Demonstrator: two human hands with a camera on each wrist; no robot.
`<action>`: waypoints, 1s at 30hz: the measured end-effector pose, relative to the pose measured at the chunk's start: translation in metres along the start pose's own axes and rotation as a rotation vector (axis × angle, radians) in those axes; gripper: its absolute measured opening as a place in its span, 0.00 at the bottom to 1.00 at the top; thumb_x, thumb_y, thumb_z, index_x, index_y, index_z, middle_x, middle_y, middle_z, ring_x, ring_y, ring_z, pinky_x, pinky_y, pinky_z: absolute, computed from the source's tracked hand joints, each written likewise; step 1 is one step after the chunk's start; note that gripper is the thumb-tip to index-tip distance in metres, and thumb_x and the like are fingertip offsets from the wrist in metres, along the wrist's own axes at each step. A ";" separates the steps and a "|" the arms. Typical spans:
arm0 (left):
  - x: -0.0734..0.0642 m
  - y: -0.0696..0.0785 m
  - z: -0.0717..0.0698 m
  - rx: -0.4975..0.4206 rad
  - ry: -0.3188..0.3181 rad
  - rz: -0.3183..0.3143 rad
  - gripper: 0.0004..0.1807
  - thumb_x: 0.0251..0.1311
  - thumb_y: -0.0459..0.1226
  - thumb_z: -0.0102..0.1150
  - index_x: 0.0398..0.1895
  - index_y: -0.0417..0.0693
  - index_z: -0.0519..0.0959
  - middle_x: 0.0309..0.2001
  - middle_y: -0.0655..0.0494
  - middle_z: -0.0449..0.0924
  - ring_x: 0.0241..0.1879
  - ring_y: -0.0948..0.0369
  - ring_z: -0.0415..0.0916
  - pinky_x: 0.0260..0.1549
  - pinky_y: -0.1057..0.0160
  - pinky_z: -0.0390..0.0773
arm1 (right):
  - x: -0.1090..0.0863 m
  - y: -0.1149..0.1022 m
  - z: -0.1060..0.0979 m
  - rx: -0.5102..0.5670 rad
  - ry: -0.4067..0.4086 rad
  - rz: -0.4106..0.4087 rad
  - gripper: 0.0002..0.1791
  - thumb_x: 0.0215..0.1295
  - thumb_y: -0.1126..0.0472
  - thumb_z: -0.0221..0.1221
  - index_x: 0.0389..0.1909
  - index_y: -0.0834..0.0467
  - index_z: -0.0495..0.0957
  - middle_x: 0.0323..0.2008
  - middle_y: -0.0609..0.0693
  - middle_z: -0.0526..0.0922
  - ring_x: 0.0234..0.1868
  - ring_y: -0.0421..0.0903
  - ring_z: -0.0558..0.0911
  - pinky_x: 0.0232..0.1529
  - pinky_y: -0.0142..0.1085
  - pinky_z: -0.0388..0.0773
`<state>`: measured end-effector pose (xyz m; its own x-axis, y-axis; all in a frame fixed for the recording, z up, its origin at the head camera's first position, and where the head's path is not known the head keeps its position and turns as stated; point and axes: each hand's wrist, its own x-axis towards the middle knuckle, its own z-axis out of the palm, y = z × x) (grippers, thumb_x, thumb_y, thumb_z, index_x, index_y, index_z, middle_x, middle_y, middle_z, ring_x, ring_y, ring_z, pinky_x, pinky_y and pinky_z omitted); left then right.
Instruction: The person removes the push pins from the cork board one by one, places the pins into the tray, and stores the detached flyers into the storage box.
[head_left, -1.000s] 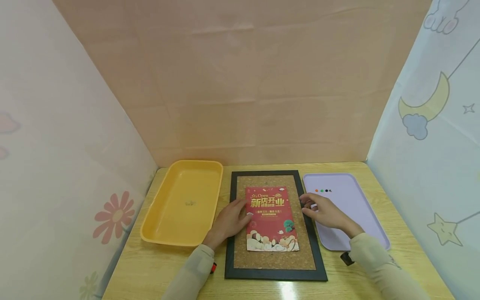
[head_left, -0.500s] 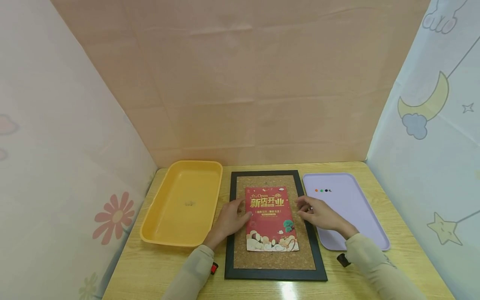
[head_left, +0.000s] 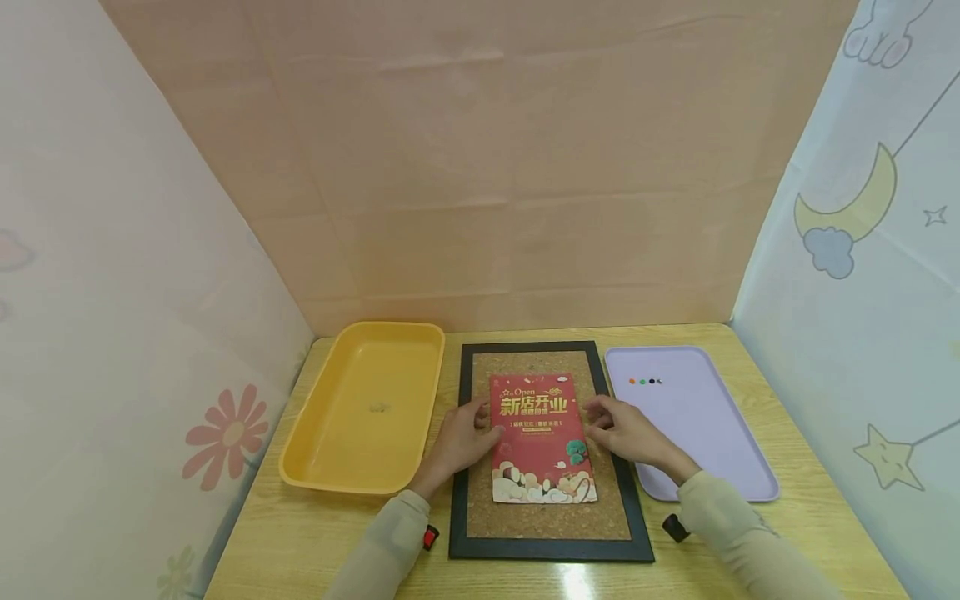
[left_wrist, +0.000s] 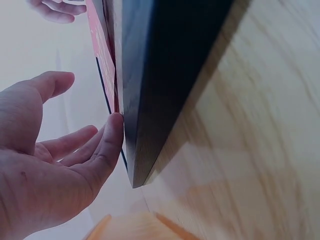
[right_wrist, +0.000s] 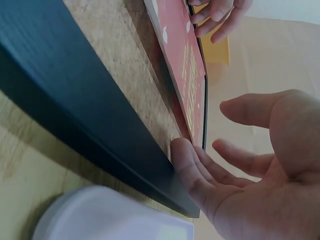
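A red poster [head_left: 542, 454] with gold lettering and a pale pattern along its bottom lies on a black-framed cork board [head_left: 547, 523]. By the poster's left edge is my left hand [head_left: 459, 437], thumb held apart from relaxed fingers. In the left wrist view, a fingertip of the left hand [left_wrist: 65, 160] is at the board's frame [left_wrist: 160, 75], close to the poster. At the poster's right edge is my right hand [head_left: 630, 431]. The right wrist view has the right hand's [right_wrist: 250, 180] fingertips on the cork beside the poster [right_wrist: 185, 75], thumb clear of the paper.
A yellow tray [head_left: 360, 417] stands left of the board. To the right, a lilac tray [head_left: 701, 417] carries several small coloured dots [head_left: 642, 382] near its far left corner. A beige backdrop [head_left: 480, 167] closes the rear, with printed white sheets at both sides.
My right hand has moved left from the board's frame to the poster's right edge. The left hand has shifted only slightly at the left edge. The poster lies practically where it was.
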<state>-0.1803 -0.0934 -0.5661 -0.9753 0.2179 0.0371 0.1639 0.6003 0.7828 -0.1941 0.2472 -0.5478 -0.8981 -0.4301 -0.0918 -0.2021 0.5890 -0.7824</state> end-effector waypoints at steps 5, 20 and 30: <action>0.001 0.000 0.001 -0.016 -0.007 -0.010 0.33 0.72 0.40 0.74 0.76 0.36 0.78 0.60 0.38 0.91 0.54 0.49 0.91 0.56 0.44 0.94 | 0.002 0.000 0.004 -0.025 0.020 0.006 0.26 0.80 0.64 0.66 0.72 0.72 0.76 0.61 0.69 0.86 0.53 0.53 0.91 0.43 0.35 0.89; 0.001 0.001 0.005 -0.019 0.005 -0.051 0.34 0.73 0.43 0.74 0.77 0.36 0.78 0.61 0.40 0.91 0.58 0.48 0.92 0.59 0.45 0.94 | 0.007 -0.003 0.012 0.041 0.003 0.062 0.28 0.81 0.63 0.66 0.75 0.67 0.75 0.64 0.66 0.86 0.56 0.52 0.89 0.47 0.38 0.88; 0.002 0.001 0.007 -0.046 0.012 -0.049 0.32 0.72 0.41 0.74 0.75 0.38 0.80 0.60 0.42 0.92 0.57 0.49 0.93 0.59 0.47 0.93 | 0.007 -0.003 0.015 0.008 0.069 0.057 0.28 0.79 0.63 0.67 0.74 0.67 0.75 0.60 0.64 0.87 0.54 0.51 0.89 0.47 0.38 0.88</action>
<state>-0.1813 -0.0869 -0.5689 -0.9837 0.1795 0.0053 0.1091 0.5744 0.8113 -0.1939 0.2318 -0.5557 -0.9330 -0.3475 -0.0937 -0.1469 0.6054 -0.7822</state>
